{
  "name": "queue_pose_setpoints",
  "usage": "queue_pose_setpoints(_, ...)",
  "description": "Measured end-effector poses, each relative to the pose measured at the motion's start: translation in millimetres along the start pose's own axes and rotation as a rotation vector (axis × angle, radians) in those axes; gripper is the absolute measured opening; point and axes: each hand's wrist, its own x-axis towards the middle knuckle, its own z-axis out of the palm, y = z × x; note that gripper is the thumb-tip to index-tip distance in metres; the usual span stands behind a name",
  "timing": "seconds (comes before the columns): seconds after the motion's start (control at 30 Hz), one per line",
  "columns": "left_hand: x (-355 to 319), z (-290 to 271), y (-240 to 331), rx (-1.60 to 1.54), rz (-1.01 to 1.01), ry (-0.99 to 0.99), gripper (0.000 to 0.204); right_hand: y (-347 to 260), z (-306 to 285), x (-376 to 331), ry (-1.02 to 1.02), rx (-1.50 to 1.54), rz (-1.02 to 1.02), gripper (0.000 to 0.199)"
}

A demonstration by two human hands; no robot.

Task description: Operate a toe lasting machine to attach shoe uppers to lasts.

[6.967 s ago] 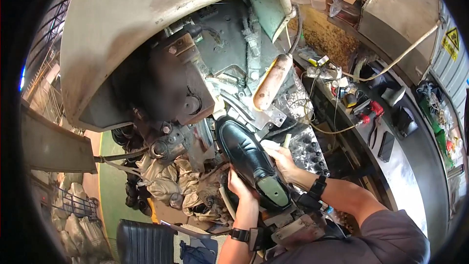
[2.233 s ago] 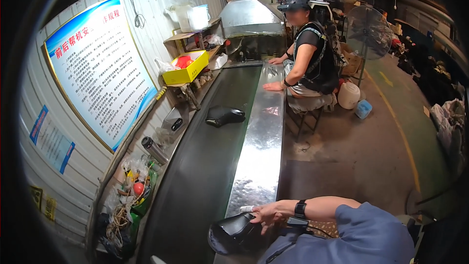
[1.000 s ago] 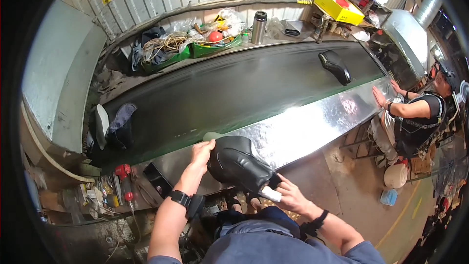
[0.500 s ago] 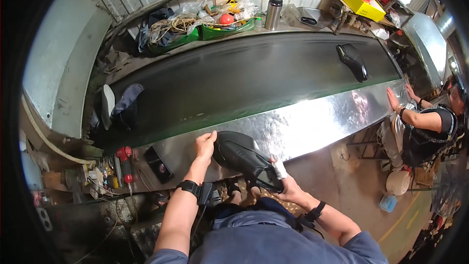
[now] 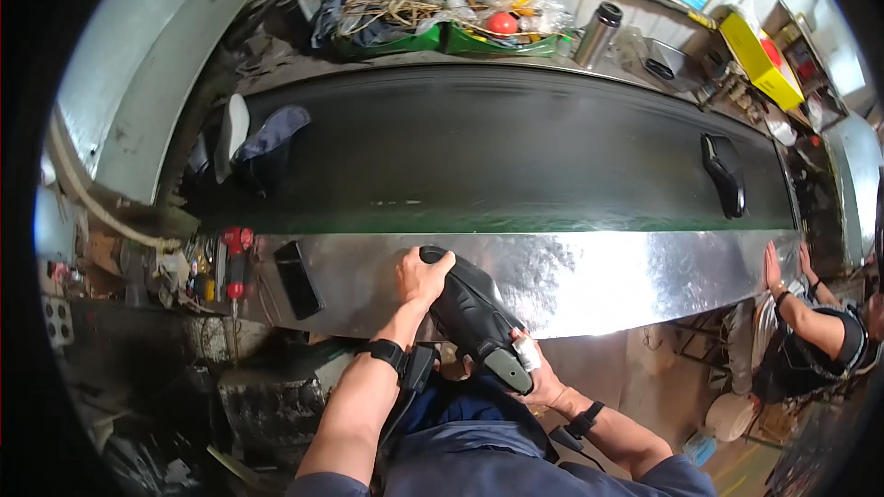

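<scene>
I hold a black shoe on its last [image 5: 471,317] over the shiny metal edge [image 5: 589,276] of a conveyor. My left hand [image 5: 421,276] grips the toe end, which rests on the metal edge. My right hand [image 5: 537,375] holds the grey heel end, lower and nearer my body. Beyond the metal edge runs the dark belt [image 5: 479,152]. Another black shoe [image 5: 724,175] lies on the belt far to the right.
A co-worker's hands [image 5: 783,267] rest on the metal edge at the right. Dark cloth and a white sole [image 5: 247,138] lie at the belt's left end. Green trays of clutter [image 5: 433,23], a steel flask [image 5: 597,32] and a yellow box [image 5: 755,46] line the far side.
The view has swung closer over the belt. The shoe sits lower against the metal edge, both hands still on it. The far shoe has moved right along the belt.
</scene>
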Motion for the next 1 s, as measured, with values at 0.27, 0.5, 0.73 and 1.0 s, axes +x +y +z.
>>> queue_pose_setpoints(0.27,-35.9,-81.8,-11.6,-0.237,-0.057,0.101,0.038,-80.9,-33.7,50.5,-0.108,0.487,0.238,0.113)
queue_pose_setpoints(0.5,-115.8,-214.9,-56.2,-0.418,0.085,0.332,0.037,-158.3,41.4,136.6,-0.332,0.564,0.749,0.087)
queue_pose_setpoints(0.73,-229.4,-354.0,-148.4,-0.614,-0.026,0.893,0.033,-247.1,194.2,133.0,-0.303,0.585,0.067,0.047)
queue_pose_setpoints(1.0,-369.7,-500.3,-297.7,0.07,-0.378,1.975,0.084,-376.0,331.1,102.6,-0.531,0.819,0.241,0.038)
